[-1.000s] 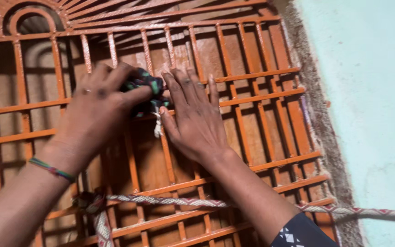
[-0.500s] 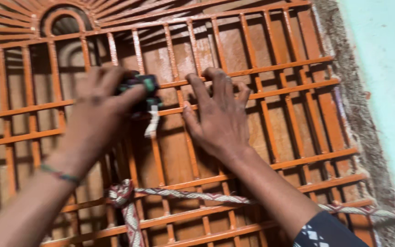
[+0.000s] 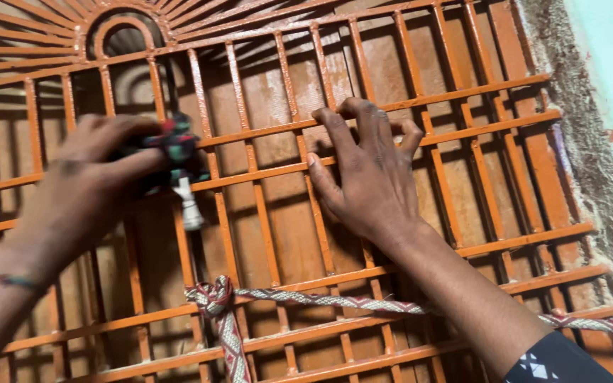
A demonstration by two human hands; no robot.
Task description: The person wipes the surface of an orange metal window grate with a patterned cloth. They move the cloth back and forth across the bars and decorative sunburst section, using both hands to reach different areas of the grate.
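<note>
**Cloth carried left along the grille; right hand now hooked on a bar**

Lower frame: a woven strap (image 3: pixel 306 299) stays knotted to the orange grille (image 3: pixel 462 177), as in both earlier frames. Mid-left: the left hand (image 3: pixel 83 181), blurred, pinches a dark multicoloured cloth (image 3: pixel 175 152) with a white tag against the bars, fingers closed round it. The cloth now sits well apart from the right hand (image 3: pixel 367 177); a second ago the two touched. That hand, then flat, curls its fingers over a horizontal bar at centre, bracing.
</note>
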